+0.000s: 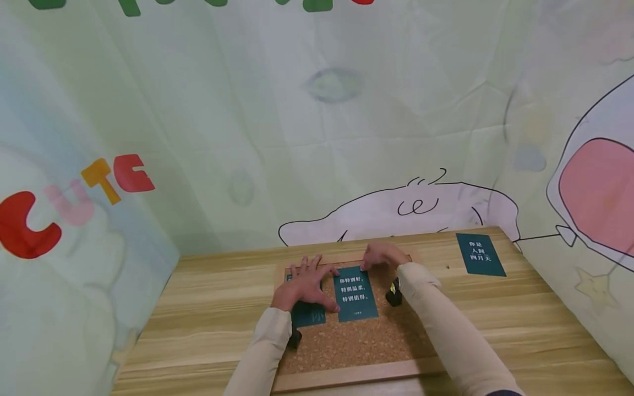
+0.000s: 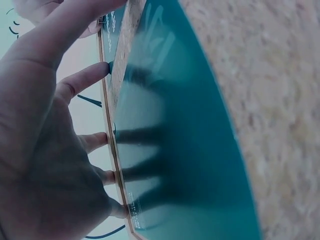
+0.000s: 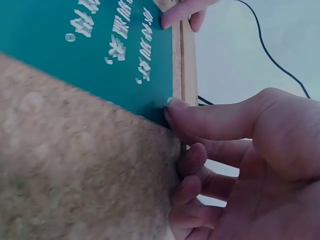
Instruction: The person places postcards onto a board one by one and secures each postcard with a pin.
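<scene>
A teal card with white Chinese lettering (image 1: 355,297) lies on a wood-framed corkboard (image 1: 366,346). At its upper right corner my right hand (image 1: 381,256) has the thumb and bent forefinger drawn together, pinching the corner. A tiny dark spot shows by the thumb tip in the right wrist view; what it is I cannot tell. My left hand (image 1: 306,286) is spread over a second teal card (image 1: 309,316), covering much of it. The left forefinger touches the first card's upper left corner, and the left thumb reaches its left edge.
A third teal lettered card (image 1: 480,254) lies on the wooden table (image 1: 213,308) at the far right. Behind the table hangs a printed cloth (image 1: 238,137) with cartoon drawings. Black wrist devices (image 1: 394,294) sit at both sleeves.
</scene>
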Motion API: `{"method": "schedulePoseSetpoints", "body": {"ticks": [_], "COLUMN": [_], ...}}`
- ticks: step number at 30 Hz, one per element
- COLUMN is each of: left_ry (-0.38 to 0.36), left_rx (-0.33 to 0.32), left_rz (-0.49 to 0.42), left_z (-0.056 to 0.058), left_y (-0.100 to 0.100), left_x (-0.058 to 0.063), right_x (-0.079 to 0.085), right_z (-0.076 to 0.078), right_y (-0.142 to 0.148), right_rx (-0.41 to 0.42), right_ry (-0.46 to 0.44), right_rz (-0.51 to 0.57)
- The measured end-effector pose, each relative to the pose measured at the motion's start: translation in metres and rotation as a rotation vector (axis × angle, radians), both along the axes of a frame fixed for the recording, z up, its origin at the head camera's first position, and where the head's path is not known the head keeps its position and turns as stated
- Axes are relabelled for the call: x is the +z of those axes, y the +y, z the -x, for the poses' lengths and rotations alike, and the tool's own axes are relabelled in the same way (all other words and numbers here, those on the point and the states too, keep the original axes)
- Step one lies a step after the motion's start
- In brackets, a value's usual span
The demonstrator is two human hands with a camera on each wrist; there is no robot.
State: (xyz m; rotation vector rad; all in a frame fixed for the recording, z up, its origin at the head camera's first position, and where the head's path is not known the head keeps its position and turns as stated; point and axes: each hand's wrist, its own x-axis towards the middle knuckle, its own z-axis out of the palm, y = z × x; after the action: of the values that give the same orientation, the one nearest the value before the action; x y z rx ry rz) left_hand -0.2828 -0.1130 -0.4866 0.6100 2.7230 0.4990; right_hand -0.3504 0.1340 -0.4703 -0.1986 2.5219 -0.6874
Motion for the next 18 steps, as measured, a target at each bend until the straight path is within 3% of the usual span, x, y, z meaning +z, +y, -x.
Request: {"method": "schedulePoseSetpoints", "body": {"ticks": [9, 18], "left_ry": [-0.023, -0.005], "left_rx": [0.007, -0.004], "left_rz": [-0.004, -0.03], "left_z": [-0.002, 0.009], "left_y": [0.001, -0.003], "left_x": [0.004, -0.016], "right_x": [0.015, 0.02], "right_z": [0.004, 0.005], "right_y": [-0.015, -0.022], "right_rx": [-0.036, -0.021], "right_ry": [-0.041, -0.02], "right_rz": [-0.151, -0.203]}}
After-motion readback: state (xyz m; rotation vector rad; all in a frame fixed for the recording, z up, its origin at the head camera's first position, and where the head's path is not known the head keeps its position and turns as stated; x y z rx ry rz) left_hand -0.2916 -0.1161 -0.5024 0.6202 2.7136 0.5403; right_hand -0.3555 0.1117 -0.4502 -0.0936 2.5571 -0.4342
